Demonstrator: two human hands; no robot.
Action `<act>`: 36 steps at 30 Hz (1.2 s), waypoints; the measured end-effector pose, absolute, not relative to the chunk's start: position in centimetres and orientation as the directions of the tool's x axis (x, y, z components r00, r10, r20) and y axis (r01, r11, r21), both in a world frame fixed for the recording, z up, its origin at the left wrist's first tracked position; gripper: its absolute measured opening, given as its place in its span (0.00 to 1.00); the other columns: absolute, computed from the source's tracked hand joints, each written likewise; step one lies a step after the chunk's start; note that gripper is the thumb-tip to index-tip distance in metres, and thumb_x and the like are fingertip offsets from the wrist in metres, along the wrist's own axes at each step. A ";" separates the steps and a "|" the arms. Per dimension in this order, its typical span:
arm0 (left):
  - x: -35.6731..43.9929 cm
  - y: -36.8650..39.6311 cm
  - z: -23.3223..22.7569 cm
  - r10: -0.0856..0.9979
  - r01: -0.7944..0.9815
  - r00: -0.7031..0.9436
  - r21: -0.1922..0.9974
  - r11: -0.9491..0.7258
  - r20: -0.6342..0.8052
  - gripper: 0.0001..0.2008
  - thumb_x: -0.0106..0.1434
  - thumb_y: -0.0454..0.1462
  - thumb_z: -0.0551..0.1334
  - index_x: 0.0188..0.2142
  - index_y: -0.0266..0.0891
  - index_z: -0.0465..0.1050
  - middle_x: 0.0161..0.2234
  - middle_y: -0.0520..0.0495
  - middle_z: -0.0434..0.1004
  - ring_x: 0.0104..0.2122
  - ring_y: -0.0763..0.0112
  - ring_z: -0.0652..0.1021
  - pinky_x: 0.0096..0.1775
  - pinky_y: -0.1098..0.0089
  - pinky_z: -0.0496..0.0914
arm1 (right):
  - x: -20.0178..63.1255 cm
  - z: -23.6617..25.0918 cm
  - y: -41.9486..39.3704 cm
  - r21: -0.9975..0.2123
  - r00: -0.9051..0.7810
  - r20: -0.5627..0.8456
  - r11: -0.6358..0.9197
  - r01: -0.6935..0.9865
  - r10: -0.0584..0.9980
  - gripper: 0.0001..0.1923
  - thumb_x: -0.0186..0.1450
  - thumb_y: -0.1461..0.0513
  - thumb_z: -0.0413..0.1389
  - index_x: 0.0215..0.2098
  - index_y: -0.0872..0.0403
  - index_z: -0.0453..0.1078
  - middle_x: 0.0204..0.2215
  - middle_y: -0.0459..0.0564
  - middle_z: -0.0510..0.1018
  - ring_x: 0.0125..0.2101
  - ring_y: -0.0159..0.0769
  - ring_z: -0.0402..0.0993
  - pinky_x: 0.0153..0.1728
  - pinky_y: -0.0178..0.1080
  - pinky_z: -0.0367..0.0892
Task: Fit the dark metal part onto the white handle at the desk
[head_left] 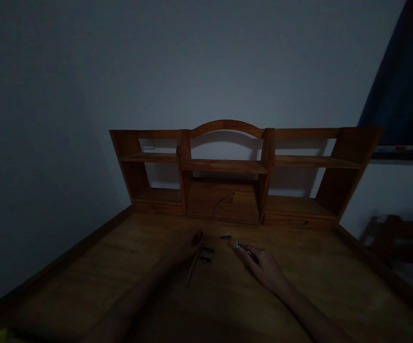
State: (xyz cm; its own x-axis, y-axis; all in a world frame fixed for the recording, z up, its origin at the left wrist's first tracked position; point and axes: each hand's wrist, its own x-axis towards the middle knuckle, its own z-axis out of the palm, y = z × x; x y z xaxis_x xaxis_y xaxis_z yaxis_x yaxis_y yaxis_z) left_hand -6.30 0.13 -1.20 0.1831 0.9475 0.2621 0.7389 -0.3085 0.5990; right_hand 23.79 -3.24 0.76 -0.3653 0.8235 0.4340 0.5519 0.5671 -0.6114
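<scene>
Wooden desk (120,267): both hands (263,267) touch small dark pen parts (206,252).

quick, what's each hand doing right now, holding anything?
Left hand: resting on the desk beside small dark parts; grip cannot be told.
Right hand: closed on a dark pen-like piece.

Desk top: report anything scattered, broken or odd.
Several small dark pieces lie loose on the wooden desk between the left hand and the right hand, with a thin pale stick beside them. The picture is too dim to tell damage. The shelf unit stands straight.
</scene>
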 end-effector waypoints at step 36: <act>3.4 -5.6 1.4 0.830 0.618 0.440 0.554 -0.557 0.344 0.19 0.68 0.41 0.47 0.55 0.46 0.66 0.48 0.47 0.74 0.43 0.64 0.74 0.47 0.66 0.66 | 24.0 -0.2 -2.0 -0.868 -0.137 0.372 0.397 0.298 0.918 0.19 0.67 0.50 0.47 0.44 0.53 0.72 0.40 0.51 0.77 0.42 0.43 0.71 0.44 0.39 0.62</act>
State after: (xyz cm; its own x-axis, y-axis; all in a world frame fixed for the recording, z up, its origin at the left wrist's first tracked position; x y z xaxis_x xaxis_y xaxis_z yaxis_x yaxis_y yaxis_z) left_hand 3.41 -5.59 1.35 0.4398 0.8298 0.3436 0.6181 -0.5572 0.5545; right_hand 23.97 -1.98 -0.24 -0.1367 0.9180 0.3724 0.2976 0.3966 -0.8684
